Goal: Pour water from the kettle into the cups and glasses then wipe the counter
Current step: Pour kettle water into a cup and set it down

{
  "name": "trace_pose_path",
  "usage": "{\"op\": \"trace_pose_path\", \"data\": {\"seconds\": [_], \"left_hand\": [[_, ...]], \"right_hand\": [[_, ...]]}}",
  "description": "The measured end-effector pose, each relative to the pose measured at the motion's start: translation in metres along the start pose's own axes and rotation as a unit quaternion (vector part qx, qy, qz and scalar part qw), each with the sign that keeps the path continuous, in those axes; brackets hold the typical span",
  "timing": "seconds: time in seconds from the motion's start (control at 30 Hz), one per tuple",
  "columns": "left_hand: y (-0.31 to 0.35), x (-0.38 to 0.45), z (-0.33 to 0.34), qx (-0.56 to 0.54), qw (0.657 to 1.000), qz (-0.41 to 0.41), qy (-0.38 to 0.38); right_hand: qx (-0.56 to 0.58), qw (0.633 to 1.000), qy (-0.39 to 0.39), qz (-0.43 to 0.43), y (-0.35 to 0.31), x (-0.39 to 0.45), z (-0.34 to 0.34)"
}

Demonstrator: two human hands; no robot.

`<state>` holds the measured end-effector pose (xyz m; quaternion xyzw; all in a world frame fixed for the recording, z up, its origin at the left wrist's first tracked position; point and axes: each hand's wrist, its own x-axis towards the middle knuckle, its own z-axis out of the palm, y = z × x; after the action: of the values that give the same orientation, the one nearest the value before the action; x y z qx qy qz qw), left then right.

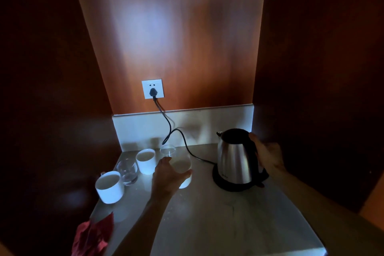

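The stainless-steel electric kettle with black lid and handle [235, 156] sat upright on its round black base [239, 183] at the right rear of the pale stone counter [218, 220]. The right hand [268, 155] was wrapped round the kettle's black handle, thumb up near the lid, fingers curled behind the handle and mostly hidden. Spout pointed left.

The left hand [168, 176] gripped the clear tilted drinking glass [176, 164] at the counter's middle, thumb on the near right side, fingers round the left side, the glass's rim leaning away toward the back wall. Its foot looked to be touching the counter; hard to tell in the dim light.

Left of that glass stood a white cylindrical ceramic cup [145, 161], upright. Nearer and further left, a short rounded clear glass tumbler [127, 171], and just beside it at the counter's left edge a second white ceramic mug with a handle [109, 187]. Whether any of them held water could not be told.

A crumpled red cloth [92, 237] lay at the near left corner of the counter.

A black power cord [176, 135] ran from the base up to a black plug in the white wall socket [153, 88] on the brown wooden back panel [176, 37]. A pale upstand [207, 122] ran along the counter's back.
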<state>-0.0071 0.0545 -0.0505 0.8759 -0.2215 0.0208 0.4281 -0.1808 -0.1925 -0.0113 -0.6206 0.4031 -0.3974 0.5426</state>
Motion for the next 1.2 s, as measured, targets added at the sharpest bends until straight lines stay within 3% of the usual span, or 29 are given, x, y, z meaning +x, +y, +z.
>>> {"op": "trace_pose_path", "data": {"seconds": [0.23,0.43,0.83,1.07,1.2], "left_hand": [[0.002,0.029,0.025,0.014,1.0,-0.026,0.01],[0.006,0.053,0.042,0.01,0.999,-0.033,0.002],[0.003,0.075,0.07,0.03,0.999,-0.022,-0.007],[0.003,0.078,0.073,0.021,0.999,-0.034,-0.006],[0.003,0.077,0.073,0.021,0.999,-0.032,-0.009]], "right_hand": [[0.026,0.999,0.023,0.024,0.017,0.026,0.009],[-0.003,1.0,-0.002,0.011,0.023,0.032,0.014],[-0.008,0.998,0.044,0.049,0.034,0.036,0.003],[-0.067,0.997,-0.02,-0.016,0.027,0.032,0.016],[-0.071,0.997,-0.008,-0.019,0.028,0.034,0.014]]}}
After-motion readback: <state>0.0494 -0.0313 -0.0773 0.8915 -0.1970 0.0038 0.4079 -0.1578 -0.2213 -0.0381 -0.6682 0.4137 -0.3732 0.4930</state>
